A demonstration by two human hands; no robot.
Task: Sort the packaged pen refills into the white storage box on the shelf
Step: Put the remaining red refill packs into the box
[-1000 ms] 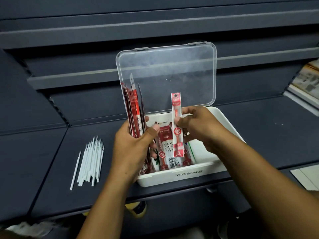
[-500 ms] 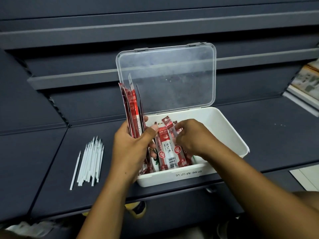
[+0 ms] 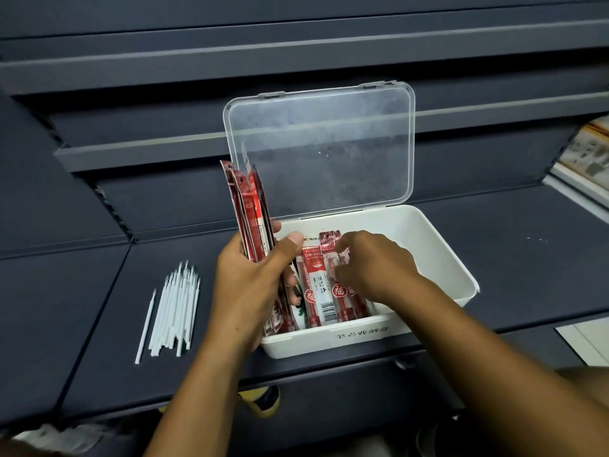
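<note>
A white storage box (image 3: 441,255) stands on the dark shelf with its clear lid (image 3: 323,150) tipped up at the back. Several red and white packaged pen refills (image 3: 318,288) lie flat in its left half. My left hand (image 3: 253,288) grips an upright bundle of packaged refills (image 3: 248,209) at the box's left edge. My right hand (image 3: 369,265) rests palm down inside the box, its fingertips on a red refill pack (image 3: 339,291) lying on the others. Whether the fingers pinch that pack or only press on it is hidden.
A loose heap of bare white refill tubes (image 3: 174,308) lies on the shelf left of the box. Printed paper goods (image 3: 590,156) sit at the far right. A raised shelf lip (image 3: 138,150) runs behind the box.
My right hand carried one red refill pack from upright in the air down into the box and laid it flat on the others. The left hand's bundle stayed in place.
</note>
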